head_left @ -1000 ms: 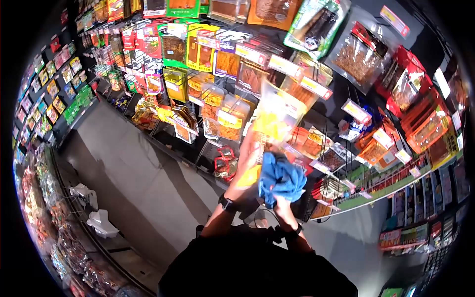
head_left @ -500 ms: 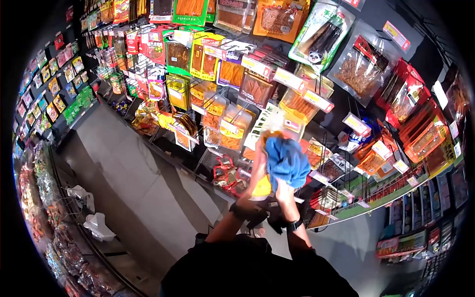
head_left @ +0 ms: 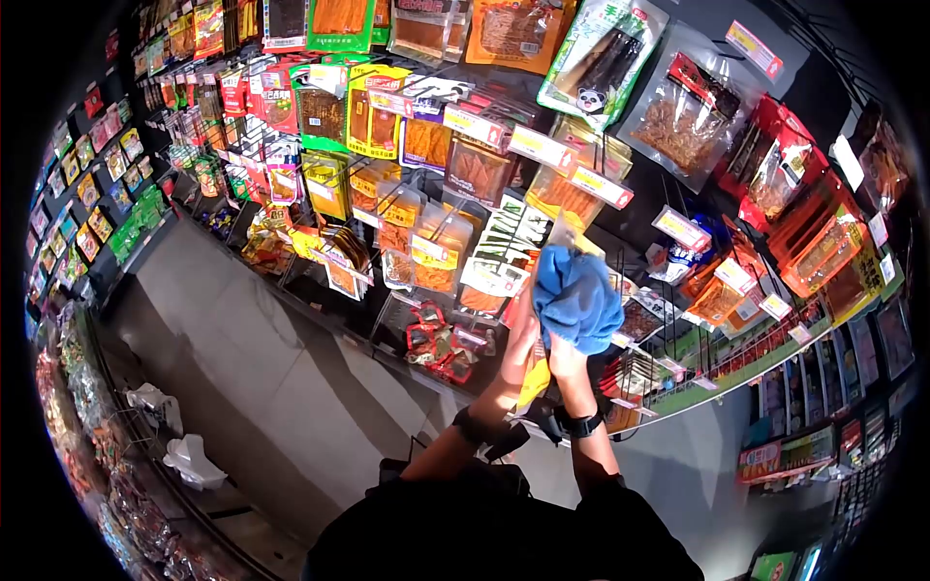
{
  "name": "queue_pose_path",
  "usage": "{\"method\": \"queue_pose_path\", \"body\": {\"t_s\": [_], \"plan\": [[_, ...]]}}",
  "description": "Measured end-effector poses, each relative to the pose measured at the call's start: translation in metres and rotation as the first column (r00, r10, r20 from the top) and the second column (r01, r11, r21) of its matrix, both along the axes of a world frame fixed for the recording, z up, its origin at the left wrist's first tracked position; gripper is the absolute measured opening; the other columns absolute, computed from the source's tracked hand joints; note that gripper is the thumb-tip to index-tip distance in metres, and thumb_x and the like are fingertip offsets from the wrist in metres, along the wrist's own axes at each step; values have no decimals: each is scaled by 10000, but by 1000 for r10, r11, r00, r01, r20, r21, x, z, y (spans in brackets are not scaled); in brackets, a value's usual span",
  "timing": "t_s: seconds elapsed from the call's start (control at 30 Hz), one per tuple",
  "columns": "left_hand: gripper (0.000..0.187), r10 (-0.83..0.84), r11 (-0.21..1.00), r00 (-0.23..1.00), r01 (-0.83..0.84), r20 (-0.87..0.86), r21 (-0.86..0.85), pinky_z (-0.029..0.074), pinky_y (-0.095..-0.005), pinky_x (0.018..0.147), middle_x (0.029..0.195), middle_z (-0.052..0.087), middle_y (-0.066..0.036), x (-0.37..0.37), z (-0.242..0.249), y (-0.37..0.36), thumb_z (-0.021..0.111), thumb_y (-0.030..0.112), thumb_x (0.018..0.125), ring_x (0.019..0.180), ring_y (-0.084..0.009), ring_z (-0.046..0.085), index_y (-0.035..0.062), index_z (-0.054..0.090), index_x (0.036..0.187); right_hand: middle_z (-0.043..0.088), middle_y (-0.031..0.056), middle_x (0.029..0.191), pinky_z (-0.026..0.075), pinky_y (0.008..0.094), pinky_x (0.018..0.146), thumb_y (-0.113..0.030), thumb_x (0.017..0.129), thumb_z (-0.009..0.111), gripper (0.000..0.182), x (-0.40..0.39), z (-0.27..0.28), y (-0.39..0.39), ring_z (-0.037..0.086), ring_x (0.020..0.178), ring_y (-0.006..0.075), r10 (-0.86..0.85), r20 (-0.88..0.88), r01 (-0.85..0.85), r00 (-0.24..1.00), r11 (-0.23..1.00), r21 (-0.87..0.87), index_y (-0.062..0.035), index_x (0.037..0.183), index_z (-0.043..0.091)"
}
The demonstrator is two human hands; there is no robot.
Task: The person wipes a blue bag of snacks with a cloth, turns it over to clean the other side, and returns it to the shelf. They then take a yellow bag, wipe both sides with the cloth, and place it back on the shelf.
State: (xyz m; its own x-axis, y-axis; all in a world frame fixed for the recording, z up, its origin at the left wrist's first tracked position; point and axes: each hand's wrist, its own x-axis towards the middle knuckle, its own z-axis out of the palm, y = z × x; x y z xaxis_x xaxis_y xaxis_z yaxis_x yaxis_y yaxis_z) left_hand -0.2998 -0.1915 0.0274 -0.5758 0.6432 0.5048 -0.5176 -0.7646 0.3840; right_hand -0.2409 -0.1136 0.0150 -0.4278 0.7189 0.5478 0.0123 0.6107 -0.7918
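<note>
My right hand (head_left: 565,359) grips a crumpled blue cloth (head_left: 578,298) and presses it against a yellow snack packet (head_left: 535,376) held upright in front of the rack. My left hand (head_left: 521,341) holds that packet from the left side; most of the packet is hidden behind the cloth and the hands. Both wrists wear dark watches. The hands are raised close to the hanging packets on the display wall.
A wire display wall (head_left: 668,339) carries several hanging snack packets with yellow price tags (head_left: 541,148). A grey floor aisle (head_left: 271,368) runs to the left, with white bags (head_left: 194,455) by the opposite shelf. Lower shelves (head_left: 833,387) sit at right.
The cloth has moved up over the yellow packet, covering its top. The packet, tall and clearly visible a second ago, is now mostly hidden. Both hands shifted slightly right and toward the rack.
</note>
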Motion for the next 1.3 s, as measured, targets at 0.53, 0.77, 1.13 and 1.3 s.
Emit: {"method": "queue_pose_path", "body": {"t_s": [0.53,0.77,1.13,1.3], "plan": [[740,4,999,966,-15,-259,-41,320,-232,848,1447,200,-128,34,-14,12,487,202,832,976,-125,442,-9,85,1416,550,104,1120,368,336,944,-191,881,510,297,50,-5,18,508,1046,219,-50,161,69,986,991,-114,-36,1131,550],[680,2,1000,999,-1,39,-28,261,-164,470,879,522,-18,9,10,-16,482,89,839,504,-24,357,29,135,1420,551,102,1115,380,337,928,-184,864,538,309,65,-46,-43,515,1033,216,126,146,-111,981,988,-108,-32,1134,541],[700,-304,952,951,300,63,63,170,-304,1070,1439,237,-128,31,-6,13,465,189,862,1322,-197,245,-15,88,1415,566,94,1084,418,336,879,-158,830,598,339,34,-2,15,544,983,207,45,-12,-45,999,997,-69,-16,1130,527],[587,-285,954,906,301,314,-3,359,-340,969,1269,458,-101,18,-39,14,400,240,915,1112,-205,487,40,145,1404,568,92,1081,427,335,868,-150,818,618,354,17,-17,0,550,974,204,157,-49,-156,986,988,19,-11,1130,522]]}}
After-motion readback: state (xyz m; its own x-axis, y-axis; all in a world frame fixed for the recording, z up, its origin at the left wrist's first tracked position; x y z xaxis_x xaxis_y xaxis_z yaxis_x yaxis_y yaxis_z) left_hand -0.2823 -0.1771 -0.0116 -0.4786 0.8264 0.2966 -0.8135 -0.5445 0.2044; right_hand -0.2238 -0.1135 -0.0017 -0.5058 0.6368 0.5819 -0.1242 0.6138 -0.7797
